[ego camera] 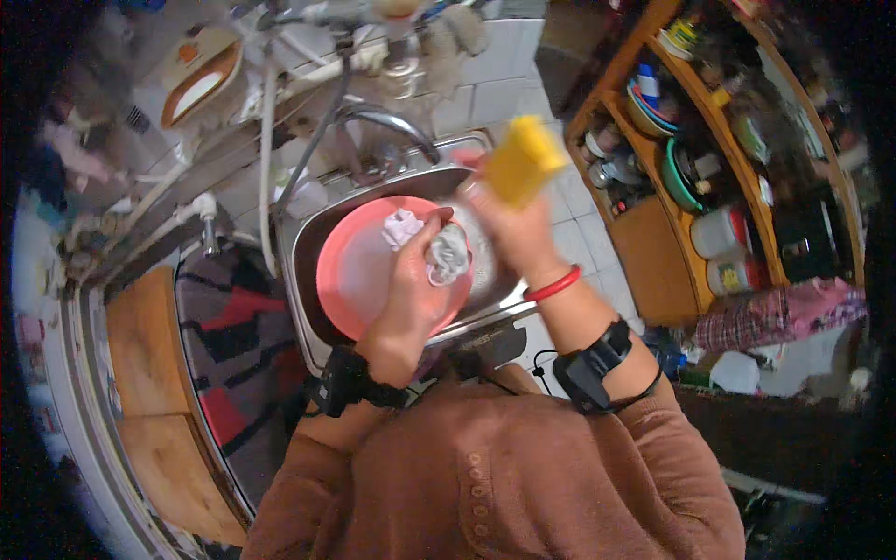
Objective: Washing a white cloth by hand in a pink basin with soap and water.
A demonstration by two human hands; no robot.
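Note:
My left hand [411,276] is over a pink plastic basin [329,283], gripping a bunched wet-looking cloth [449,256] in white and grey. Just beyond those fingers shows a pale pink-white cloth [402,229]; whether the hand also touches it, I cannot tell. The basin sits inside a stainless steel sink [302,325] and contains cloudy water. Raised over the sink's right side, my right hand [518,227] holds a yellow box-shaped pack [523,162], blurred by motion. Whitish foam or water [483,269] lies in the sink beside the basin.
A curved chrome faucet [392,119] reaches over the sink's back edge, with a grey hose [315,140] left of it. Wooden shelves [689,259] with bowls and jars stand right. At left are a patterned dark mat [231,329] and a wooden panel [147,350].

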